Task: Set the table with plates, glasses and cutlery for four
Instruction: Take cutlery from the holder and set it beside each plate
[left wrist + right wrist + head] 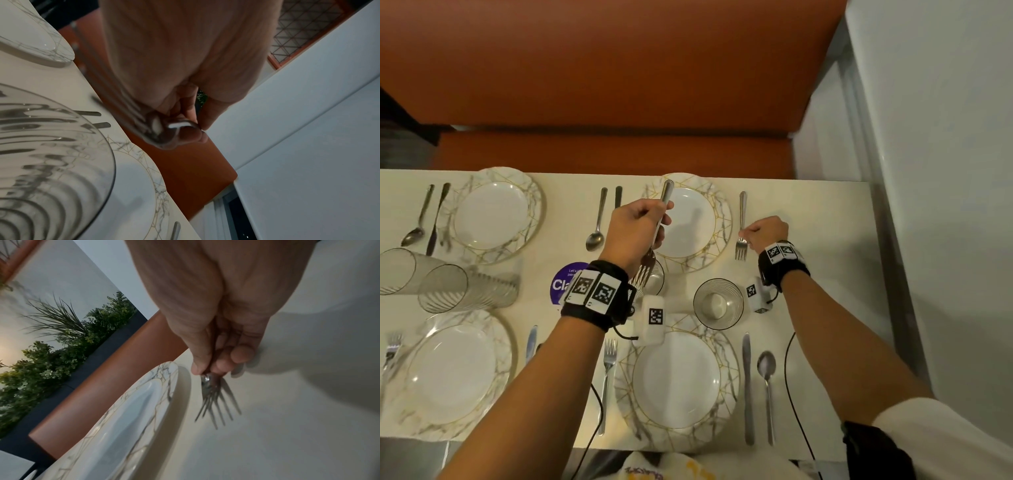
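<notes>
The left hand [635, 228] is curled round the smooth steel handle of a fork [657, 226], held in the air above the far right plate [719, 219], handle toward the table's far edge and tines hanging over a ribbed glass [655, 279]. The right hand [767, 234] pinches the neck of a second fork [741, 224], which lies on the table [825, 240] just right of that plate, handle pointing at the far edge; in the right wrist view thumb and fingertips [242, 354] close just above the four thin tines. The table is pale, matte and rectangular. Its four plates are round and glossy white, with marbled grey rims crossed by fine gold lines. The far left plate [494, 214] has a spoon, knife and fork on its left. A spoon [596, 222] and a dark knife handle [618, 196] lie between the two far plates. The near right plate [678, 377] overhangs the near edge, with a fork [607, 377] on its left and a knife [747, 387] and spoon [767, 387] on its right. A clear ribbed glass [718, 303] stands between the two right plates. Two more glasses [441, 284] stand toward the left edge, one behind the other. The strip along the table's right edge beyond the second fork is bare.
</notes>
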The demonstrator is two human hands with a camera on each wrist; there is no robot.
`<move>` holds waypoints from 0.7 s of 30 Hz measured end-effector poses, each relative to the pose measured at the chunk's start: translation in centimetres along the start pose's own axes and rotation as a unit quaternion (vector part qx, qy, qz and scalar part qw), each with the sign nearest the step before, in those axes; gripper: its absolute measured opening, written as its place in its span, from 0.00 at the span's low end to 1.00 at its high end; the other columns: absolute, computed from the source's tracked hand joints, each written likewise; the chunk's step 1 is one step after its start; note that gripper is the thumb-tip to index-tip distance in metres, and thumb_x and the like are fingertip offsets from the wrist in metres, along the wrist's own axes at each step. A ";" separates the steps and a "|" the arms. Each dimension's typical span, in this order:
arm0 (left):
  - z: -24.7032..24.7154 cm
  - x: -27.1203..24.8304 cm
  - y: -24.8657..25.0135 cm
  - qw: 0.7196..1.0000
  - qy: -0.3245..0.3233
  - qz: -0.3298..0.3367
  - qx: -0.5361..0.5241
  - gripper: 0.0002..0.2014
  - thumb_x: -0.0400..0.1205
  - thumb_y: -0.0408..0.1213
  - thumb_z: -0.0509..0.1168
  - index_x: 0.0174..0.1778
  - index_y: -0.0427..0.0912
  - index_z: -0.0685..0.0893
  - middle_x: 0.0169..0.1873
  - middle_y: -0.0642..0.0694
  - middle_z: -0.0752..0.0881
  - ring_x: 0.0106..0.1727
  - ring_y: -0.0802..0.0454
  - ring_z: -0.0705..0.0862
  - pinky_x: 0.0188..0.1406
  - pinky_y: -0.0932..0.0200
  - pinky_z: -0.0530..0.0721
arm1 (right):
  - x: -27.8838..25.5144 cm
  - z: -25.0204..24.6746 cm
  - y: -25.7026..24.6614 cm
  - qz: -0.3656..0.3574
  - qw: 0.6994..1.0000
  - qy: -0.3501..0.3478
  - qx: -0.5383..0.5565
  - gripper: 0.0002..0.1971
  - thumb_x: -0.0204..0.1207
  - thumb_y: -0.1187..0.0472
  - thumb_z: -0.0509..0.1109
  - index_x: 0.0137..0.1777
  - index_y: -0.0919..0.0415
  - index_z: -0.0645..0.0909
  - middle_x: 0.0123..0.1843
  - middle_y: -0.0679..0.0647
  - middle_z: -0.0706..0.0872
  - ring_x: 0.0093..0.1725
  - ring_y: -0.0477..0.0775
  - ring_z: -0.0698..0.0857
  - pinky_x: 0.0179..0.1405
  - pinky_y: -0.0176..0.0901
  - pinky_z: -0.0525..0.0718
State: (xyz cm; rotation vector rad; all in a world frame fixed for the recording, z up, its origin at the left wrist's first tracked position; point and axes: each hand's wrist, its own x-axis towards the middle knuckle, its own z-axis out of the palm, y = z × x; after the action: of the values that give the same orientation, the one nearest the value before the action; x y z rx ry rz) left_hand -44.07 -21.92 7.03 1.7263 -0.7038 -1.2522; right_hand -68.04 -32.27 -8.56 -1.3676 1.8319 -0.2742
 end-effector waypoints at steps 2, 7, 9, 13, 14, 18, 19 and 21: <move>-0.1 -0.1 0.0 1.000 0.000 0.000 -0.001 0.10 0.90 0.37 0.66 0.57 0.39 0.92 0.39 0.46 0.86 0.33 0.53 0.80 0.33 0.57 0.79 | 0.2 -0.1 -0.2 0.003 1.000 0.002 0.000 0.08 0.71 0.56 0.83 0.44 0.60 0.95 0.38 0.56 0.94 0.35 0.50 0.89 0.38 0.32 0.84; -0.3 -0.2 -0.1 1.000 0.003 -0.003 -0.006 0.10 0.90 0.37 0.66 0.58 0.39 0.91 0.40 0.46 0.86 0.33 0.54 0.80 0.31 0.60 0.80 | 0.1 -0.1 -0.4 0.000 1.000 0.007 -0.004 0.07 0.71 0.59 0.83 0.45 0.62 0.95 0.39 0.57 0.94 0.37 0.53 0.92 0.46 0.39 0.90; -0.3 -0.3 -0.1 1.000 0.002 -0.002 -0.009 0.10 0.90 0.37 0.66 0.58 0.39 0.91 0.40 0.46 0.86 0.33 0.54 0.80 0.30 0.61 0.80 | 0.0 -0.1 -0.5 0.000 1.000 0.006 -0.009 0.06 0.72 0.60 0.83 0.45 0.63 0.94 0.39 0.57 0.94 0.34 0.52 0.91 0.46 0.40 0.91; -0.5 -0.3 -0.2 1.000 0.002 -0.001 -0.013 0.10 0.90 0.36 0.65 0.58 0.39 0.91 0.39 0.46 0.86 0.32 0.55 0.80 0.29 0.62 0.79 | -0.2 -0.3 -0.6 0.002 1.000 0.001 -0.010 0.04 0.73 0.63 0.82 0.44 0.63 0.94 0.36 0.54 0.92 0.27 0.44 0.87 0.36 0.32 0.87; -0.6 -0.3 -0.2 1.000 0.002 -0.001 -0.013 0.10 0.90 0.36 0.65 0.58 0.38 0.91 0.39 0.46 0.86 0.32 0.55 0.80 0.29 0.62 0.80 | -0.2 -0.3 -0.7 0.003 1.000 0.003 -0.010 0.04 0.73 0.62 0.82 0.44 0.63 0.94 0.37 0.55 0.93 0.28 0.45 0.87 0.37 0.32 0.87; -0.8 -0.3 -0.4 1.000 0.005 0.002 -0.011 0.10 0.90 0.36 0.66 0.58 0.39 0.91 0.40 0.45 0.86 0.33 0.54 0.80 0.29 0.62 0.80 | -0.6 -0.4 -0.8 0.010 1.000 -0.003 -0.014 0.05 0.74 0.61 0.82 0.44 0.63 0.94 0.38 0.54 0.94 0.31 0.45 0.89 0.41 0.34 0.89; -0.8 -0.3 -0.4 1.000 0.007 0.001 -0.012 0.10 0.90 0.36 0.65 0.58 0.39 0.91 0.40 0.45 0.86 0.33 0.54 0.80 0.29 0.61 0.80 | -0.6 -0.5 -0.9 0.009 1.000 -0.001 -0.019 0.06 0.74 0.61 0.81 0.45 0.63 0.94 0.38 0.54 0.94 0.32 0.46 0.90 0.40 0.34 0.89; -0.9 -0.4 -0.3 1.000 0.011 -0.003 -0.015 0.10 0.90 0.35 0.65 0.59 0.39 0.91 0.40 0.46 0.86 0.33 0.54 0.80 0.30 0.60 0.79 | -1.1 -0.9 -1.1 -0.002 1.000 0.015 -0.026 0.07 0.75 0.60 0.79 0.46 0.63 0.94 0.40 0.56 0.94 0.36 0.51 0.90 0.43 0.37 0.88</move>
State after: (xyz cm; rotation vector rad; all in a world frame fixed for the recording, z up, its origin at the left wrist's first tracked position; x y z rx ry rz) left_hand -43.42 -21.14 7.02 1.7156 -0.6644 -1.2407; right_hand -67.85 -32.02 -6.77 -1.4096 1.8741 -0.2524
